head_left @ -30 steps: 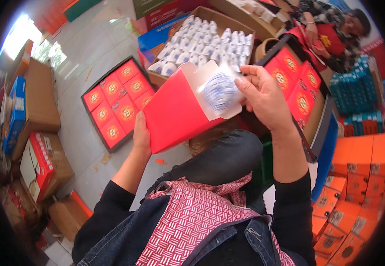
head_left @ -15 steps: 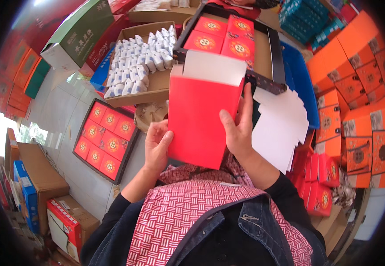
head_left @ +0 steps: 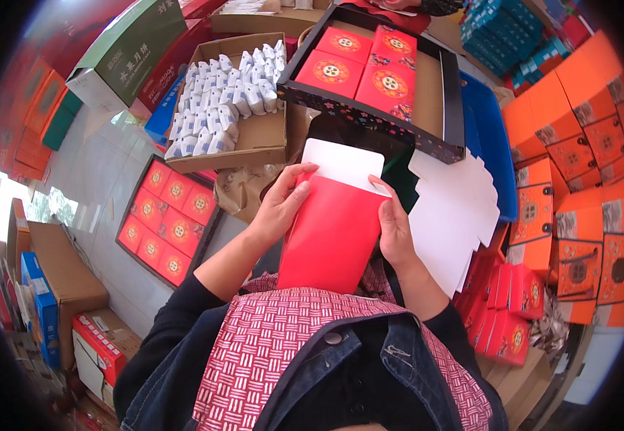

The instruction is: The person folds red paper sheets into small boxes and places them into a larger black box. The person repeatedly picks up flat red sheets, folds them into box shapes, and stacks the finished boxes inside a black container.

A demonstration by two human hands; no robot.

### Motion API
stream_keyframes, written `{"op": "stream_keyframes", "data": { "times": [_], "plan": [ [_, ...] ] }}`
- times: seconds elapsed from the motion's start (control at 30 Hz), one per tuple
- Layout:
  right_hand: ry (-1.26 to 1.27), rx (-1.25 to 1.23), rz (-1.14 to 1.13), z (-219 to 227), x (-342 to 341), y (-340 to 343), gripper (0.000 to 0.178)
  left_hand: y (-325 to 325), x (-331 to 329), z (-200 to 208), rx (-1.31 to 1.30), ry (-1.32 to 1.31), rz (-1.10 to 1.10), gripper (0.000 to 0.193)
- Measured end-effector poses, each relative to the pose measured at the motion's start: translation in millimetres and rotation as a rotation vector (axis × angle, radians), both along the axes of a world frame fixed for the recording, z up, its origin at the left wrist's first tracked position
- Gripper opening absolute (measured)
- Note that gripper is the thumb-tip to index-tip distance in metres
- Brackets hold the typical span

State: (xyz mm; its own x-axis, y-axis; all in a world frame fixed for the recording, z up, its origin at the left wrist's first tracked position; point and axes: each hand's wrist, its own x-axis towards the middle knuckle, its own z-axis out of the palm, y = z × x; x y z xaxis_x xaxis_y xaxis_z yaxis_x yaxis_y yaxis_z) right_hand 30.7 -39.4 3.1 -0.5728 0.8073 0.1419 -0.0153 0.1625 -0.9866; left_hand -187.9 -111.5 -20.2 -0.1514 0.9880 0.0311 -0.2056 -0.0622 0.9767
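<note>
In front of my apron is a red cardboard box (head_left: 330, 237), its white end flap (head_left: 344, 156) standing up at the far end. My left hand (head_left: 281, 203) grips the upper left edge, with the thumb on the red face and the fingertips near the flap's base. Along the upper right edge, my right hand (head_left: 396, 226) holds the box, fingers curled over a small white side flap (head_left: 379, 186). Just beyond stands a black patterned tray (head_left: 369, 118) with several small red printed boxes (head_left: 385, 85) in it.
A carton (head_left: 258, 154) at the far left holds rows of small white wrapped packets (head_left: 208, 115). On the floor lies a tray of red boxes (head_left: 172, 219). White card blanks (head_left: 452, 215) rest at the right, near stacked orange boxes (head_left: 578, 158). Another person's hand (head_left: 396, 4) shows at the top edge.
The red box has come down nearer my body. My left hand has slid up to its upper left edge, and my right hand has moved lower. The white flap stands up more fully.
</note>
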Motion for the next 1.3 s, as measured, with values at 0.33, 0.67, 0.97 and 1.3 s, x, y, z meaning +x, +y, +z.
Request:
{"op": "stream_keyframes", "data": {
  "times": [0.33, 0.67, 0.97, 1.3],
  "plan": [
    [-0.15, 0.058, 0.144, 2, 13, 52, 0.048, 24, -15, 10, -0.009, 0.199, -0.074, 0.03],
    [0.275, -0.046, 0.013, -1, -4, 50, 0.014, 33, -23, 16, 0.316, 0.34, -0.059, 0.02],
    [-0.226, -0.327, 0.47, 64, -34, 94, 0.02, 32, -9, 13, 0.508, 0.302, -0.068, 0.035],
    [-0.288, -0.425, 0.49, 79, -48, 79, 0.034, 22, -9, 18, 0.442, 0.3, -0.131, 0.071]
  ]
}}
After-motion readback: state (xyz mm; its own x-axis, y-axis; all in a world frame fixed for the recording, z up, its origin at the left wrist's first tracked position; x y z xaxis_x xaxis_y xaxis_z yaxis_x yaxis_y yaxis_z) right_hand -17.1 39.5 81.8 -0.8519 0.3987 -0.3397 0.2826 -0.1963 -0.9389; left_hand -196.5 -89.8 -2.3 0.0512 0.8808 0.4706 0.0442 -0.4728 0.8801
